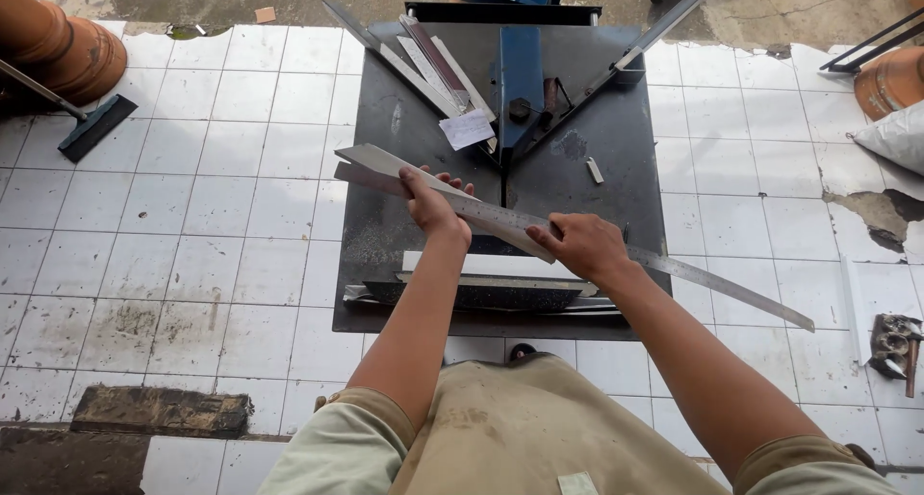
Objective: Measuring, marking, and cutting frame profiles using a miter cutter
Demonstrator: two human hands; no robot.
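Observation:
I look down on a dark metal work table (395,235). My left hand (433,204) grips an angled aluminium strip (371,158) whose pointed end sticks out over the table's left edge. My right hand (582,245) presses a long steel ruler (731,288) against that strip; the ruler runs diagonally down to the right, past the table's edge. Below my hands, more cut aluminium pieces (481,288) lie stacked near the table's front edge.
A blue cutting machine (520,72) with V-shaped guide rails stands at the table's back, with several metal strips (433,67) and a paper slip (467,127) beside it. White tiled floor surrounds the table. Clay pots (58,43) at far left, a tool (895,346) at right.

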